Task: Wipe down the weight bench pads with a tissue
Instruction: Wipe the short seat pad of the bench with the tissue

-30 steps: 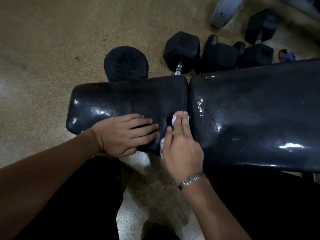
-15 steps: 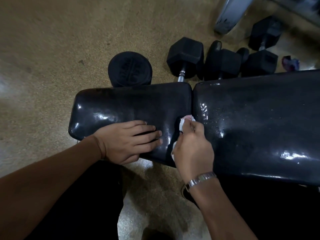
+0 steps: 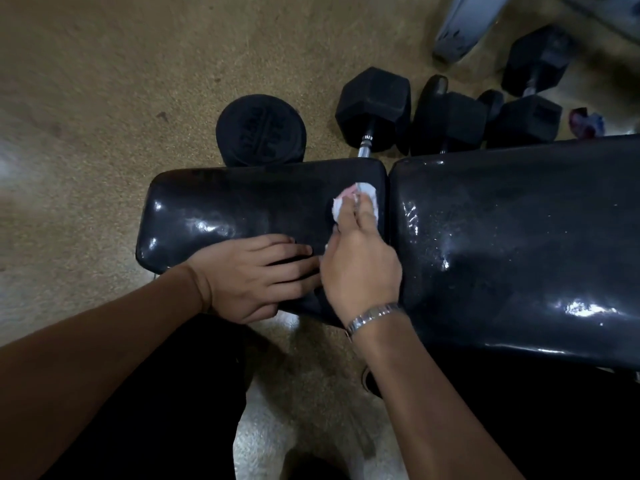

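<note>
A black weight bench has two glossy pads: a small seat pad [image 3: 225, 209] on the left and a long back pad [image 3: 519, 244] on the right, with a narrow gap between them. My right hand [image 3: 360, 268] presses a crumpled white tissue [image 3: 353, 199] onto the right end of the seat pad, close to the gap. Its fingers lie over the tissue, which sticks out past the fingertips. My left hand [image 3: 256, 275] rests flat on the near edge of the seat pad, fingers stretched towards the right hand.
Several black hex dumbbells [image 3: 374, 105] lie on the brown floor just beyond the bench. A round black weight [image 3: 259, 129] stands behind the seat pad. A grey machine foot [image 3: 460, 26] is at the top right. My dark-clad legs are below the bench.
My right hand has slid the tissue away from me, from the near part of the seat pad towards its far edge along the gap. The left hand has stayed in place.
</note>
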Demonstrator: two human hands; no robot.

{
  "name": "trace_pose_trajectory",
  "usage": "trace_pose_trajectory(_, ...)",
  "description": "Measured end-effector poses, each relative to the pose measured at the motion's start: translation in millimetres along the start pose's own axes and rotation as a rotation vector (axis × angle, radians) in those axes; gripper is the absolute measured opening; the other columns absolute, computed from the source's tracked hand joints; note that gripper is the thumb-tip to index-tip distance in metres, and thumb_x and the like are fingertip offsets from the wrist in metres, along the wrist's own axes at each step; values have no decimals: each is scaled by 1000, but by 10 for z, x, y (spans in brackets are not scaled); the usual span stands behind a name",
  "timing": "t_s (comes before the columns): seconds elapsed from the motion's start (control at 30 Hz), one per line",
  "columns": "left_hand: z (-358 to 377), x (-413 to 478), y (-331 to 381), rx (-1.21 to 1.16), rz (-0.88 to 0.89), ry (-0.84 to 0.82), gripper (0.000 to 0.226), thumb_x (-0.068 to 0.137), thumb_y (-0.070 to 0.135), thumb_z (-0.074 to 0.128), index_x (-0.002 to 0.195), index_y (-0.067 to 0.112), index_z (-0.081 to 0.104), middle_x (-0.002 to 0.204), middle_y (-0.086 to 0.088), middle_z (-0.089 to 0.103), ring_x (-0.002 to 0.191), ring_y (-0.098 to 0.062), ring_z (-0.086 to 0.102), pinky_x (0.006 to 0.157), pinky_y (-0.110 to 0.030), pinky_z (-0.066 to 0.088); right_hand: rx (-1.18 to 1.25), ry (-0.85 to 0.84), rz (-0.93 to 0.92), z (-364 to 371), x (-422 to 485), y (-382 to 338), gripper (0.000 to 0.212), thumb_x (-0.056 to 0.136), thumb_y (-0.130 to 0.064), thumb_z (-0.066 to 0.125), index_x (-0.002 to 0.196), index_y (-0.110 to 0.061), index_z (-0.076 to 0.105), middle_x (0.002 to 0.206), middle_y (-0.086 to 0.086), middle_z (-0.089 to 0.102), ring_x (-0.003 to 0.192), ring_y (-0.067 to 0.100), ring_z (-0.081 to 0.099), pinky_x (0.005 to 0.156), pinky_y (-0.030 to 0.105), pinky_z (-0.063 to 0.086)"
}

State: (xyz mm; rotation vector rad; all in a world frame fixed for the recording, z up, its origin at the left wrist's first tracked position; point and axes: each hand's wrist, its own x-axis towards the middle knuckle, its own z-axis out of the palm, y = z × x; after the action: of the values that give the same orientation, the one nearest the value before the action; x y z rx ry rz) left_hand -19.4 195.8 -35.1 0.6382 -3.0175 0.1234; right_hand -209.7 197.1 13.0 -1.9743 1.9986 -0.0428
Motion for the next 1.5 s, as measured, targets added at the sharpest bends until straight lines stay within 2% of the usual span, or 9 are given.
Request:
trace_pose_trajectory(0.17,-31,-8,7,-10,-14,-36,59,91,37,46,143,11,51,144,-11,56,130,-33,54,114,-46,34,-63,34,-128,9,-235,195,56,96,-28,42,151,-30,31,161,-14,19,65,27,67,53,27,40)
trace_pose_trajectory(0.33,-44,-5,3,-13,-20,-36,60,91,37,44,145,11,48,144,-11,55,131,-33,53,112,-46,38,-28,-27,-35,-44,77,69,63,95,-21,41,154,-27,20,164,-8,8,92,31,67,68,33,45)
trace_pose_trajectory(0.53,-26,-15,12,-14,-16,-44,59,91,37,45,144,12,49,146,-10,54,130,-32,54,112,-45,37,-98,-31,-201,-24,-177,296,60,93,-24,40,151,-31,29,161,-17,16,61,24,65,55,34,55)
trace_pose_trajectory(0.67,-26,-8,8,-2,-8,-28,60,89,38,46,143,12,49,143,-11,56,129,-33,53,111,-45,36,-73,-113,-107,-75,87,95,70,93,-21,43,155,-33,13,163,-15,3,88,30,66,70,34,48)
trace_pose_trajectory(0.87,-16,-8,10,-17,4,5,56,89,38,48,139,12,50,140,-10,58,129,-32,52,111,-44,38,-165,-137,-343,-42,-14,167,71,91,-22,43,154,-36,13,162,-22,0,66,22,67,57,31,52)
trace_pose_trajectory(1.1,-24,0,10,-18,32,41,49,89,39,49,132,15,52,126,-5,64,120,-32,49,107,-43,38,-107,-153,-392,-24,248,-115,67,93,-21,39,154,-35,16,162,-18,3,85,23,67,67,34,54)
trace_pose_trajectory(1.23,-26,-23,9,-17,12,18,57,90,38,45,141,12,49,138,-8,59,129,-31,52,108,-43,41,-173,-91,-518,-84,269,135,63,88,-28,31,150,-39,28,158,-24,19,87,14,70,58,27,50)
trace_pose_trajectory(1.33,-61,-32,10,-33,5,7,59,90,36,49,144,11,49,143,-10,56,132,-31,51,110,-44,40,-131,-55,-439,-73,393,31,65,86,-23,34,149,-37,32,158,-21,24,95,21,70,66,32,54)
trace_pose_trajectory(1.5,-263,-184,43,-125,14,104,36,98,25,41,123,11,63,125,-11,65,118,-31,59,107,-45,42,-150,-152,-533,-38,230,-98,67,89,-23,40,152,-40,22,160,-24,13,85,20,70,60,30,51)
